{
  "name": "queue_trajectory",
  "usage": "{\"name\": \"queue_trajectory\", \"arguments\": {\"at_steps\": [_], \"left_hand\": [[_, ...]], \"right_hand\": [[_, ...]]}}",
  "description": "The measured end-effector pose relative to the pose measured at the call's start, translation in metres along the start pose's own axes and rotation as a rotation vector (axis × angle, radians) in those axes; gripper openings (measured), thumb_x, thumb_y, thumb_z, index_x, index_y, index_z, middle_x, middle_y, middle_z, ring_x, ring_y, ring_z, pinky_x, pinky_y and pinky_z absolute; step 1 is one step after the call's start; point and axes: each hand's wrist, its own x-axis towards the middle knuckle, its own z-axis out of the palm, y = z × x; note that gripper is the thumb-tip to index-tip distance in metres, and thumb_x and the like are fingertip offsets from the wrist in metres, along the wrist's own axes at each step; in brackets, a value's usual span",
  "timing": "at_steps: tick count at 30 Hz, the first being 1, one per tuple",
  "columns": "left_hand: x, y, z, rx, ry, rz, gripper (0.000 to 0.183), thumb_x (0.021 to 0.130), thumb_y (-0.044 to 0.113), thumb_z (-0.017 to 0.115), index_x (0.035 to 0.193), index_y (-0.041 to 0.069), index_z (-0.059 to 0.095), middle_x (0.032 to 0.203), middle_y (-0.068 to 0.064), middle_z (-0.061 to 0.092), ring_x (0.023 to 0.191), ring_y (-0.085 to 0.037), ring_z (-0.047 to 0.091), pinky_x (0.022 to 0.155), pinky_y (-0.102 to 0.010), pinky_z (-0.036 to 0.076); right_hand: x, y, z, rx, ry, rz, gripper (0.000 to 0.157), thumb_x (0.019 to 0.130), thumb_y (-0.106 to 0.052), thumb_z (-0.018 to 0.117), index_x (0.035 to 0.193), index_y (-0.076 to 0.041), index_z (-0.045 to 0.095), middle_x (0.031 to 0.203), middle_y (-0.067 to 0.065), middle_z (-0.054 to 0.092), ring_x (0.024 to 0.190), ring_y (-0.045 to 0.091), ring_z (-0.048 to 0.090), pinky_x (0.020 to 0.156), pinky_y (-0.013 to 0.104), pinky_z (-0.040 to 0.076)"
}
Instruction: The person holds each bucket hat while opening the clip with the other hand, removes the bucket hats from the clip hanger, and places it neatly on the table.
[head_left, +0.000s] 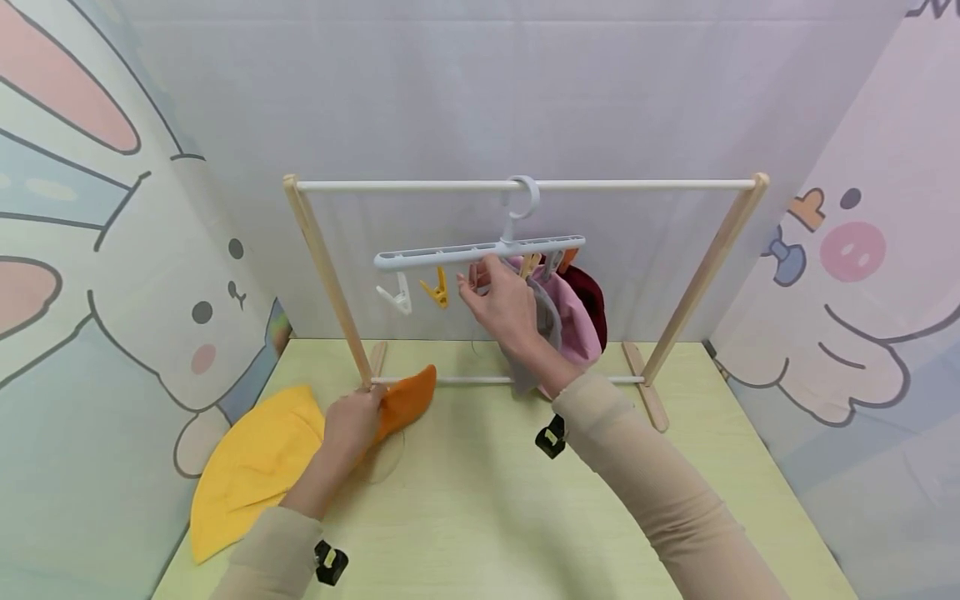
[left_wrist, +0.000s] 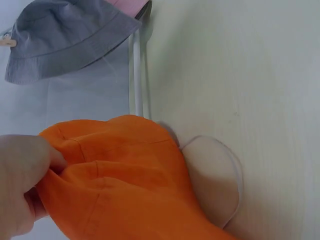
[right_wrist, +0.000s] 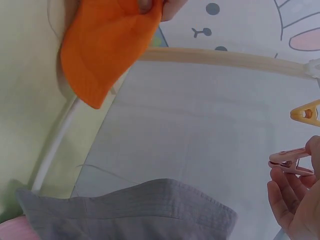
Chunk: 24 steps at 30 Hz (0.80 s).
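My left hand grips the edge of an orange bucket hat low by the rack's left foot; a thin cord loops from the hat. Under the pale blue clip hanger, my right hand pinches a light pink clip between thumb and fingers. To its left hang a yellow clip and a white clip, both holding nothing. On the hanger's right half, clips hold a grey bucket hat, a pink hat and a dark red hat, partly hidden behind one another.
The hanger hooks over the white top bar of a wooden-sided rack. A yellow bucket hat lies at the table's left edge. Printed cloth walls enclose the table at the back and sides.
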Motion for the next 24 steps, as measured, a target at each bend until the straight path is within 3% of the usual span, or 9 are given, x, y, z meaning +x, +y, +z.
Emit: {"name": "queue_trajectory", "arguments": {"at_steps": [2, 7, 16, 24], "left_hand": [[-0.001, 0.006, 0.002, -0.017, -0.039, 0.0, 0.007, 0.08, 0.004, 0.065, 0.084, 0.009, 0.064, 0.066, -0.013, 0.058, 0.045, -0.028, 0.05, 0.038, -0.038, 0.04], [-0.006, 0.018, 0.009, -0.033, -0.057, 0.021, 0.009, 0.076, 0.003, 0.067, 0.081, 0.009, 0.063, 0.06, -0.009, 0.053, 0.045, -0.023, 0.049, 0.039, -0.037, 0.041], [-0.025, 0.029, 0.025, -0.041, 0.039, 0.111, 0.011, 0.072, 0.001, 0.069, 0.077, 0.009, 0.063, 0.056, -0.005, 0.055, 0.045, -0.019, 0.05, 0.039, -0.033, 0.039], [-0.04, 0.043, 0.037, -0.029, -0.077, 0.1, 0.011, 0.071, 0.009, 0.073, 0.076, 0.011, 0.063, 0.061, -0.003, 0.056, 0.045, -0.015, 0.046, 0.038, -0.026, 0.034]], "right_hand": [[0.0, 0.0, 0.0, 0.001, -0.002, 0.004, 0.021, 0.087, -0.037, 0.058, 0.087, -0.017, 0.052, 0.08, -0.006, 0.065, 0.064, 0.004, 0.058, 0.055, 0.025, 0.043], [-0.001, 0.0, 0.0, -0.002, -0.002, 0.005, 0.021, 0.087, -0.037, 0.058, 0.087, -0.017, 0.052, 0.08, -0.007, 0.065, 0.063, 0.004, 0.058, 0.054, 0.025, 0.043], [0.0, 0.001, 0.001, -0.007, 0.006, -0.003, 0.021, 0.086, -0.037, 0.058, 0.086, -0.018, 0.052, 0.08, -0.007, 0.066, 0.063, 0.003, 0.057, 0.054, 0.025, 0.042], [0.0, 0.001, 0.001, -0.007, 0.005, 0.0, 0.021, 0.086, -0.038, 0.058, 0.087, -0.017, 0.052, 0.08, -0.007, 0.066, 0.064, 0.004, 0.058, 0.055, 0.025, 0.043]]}}
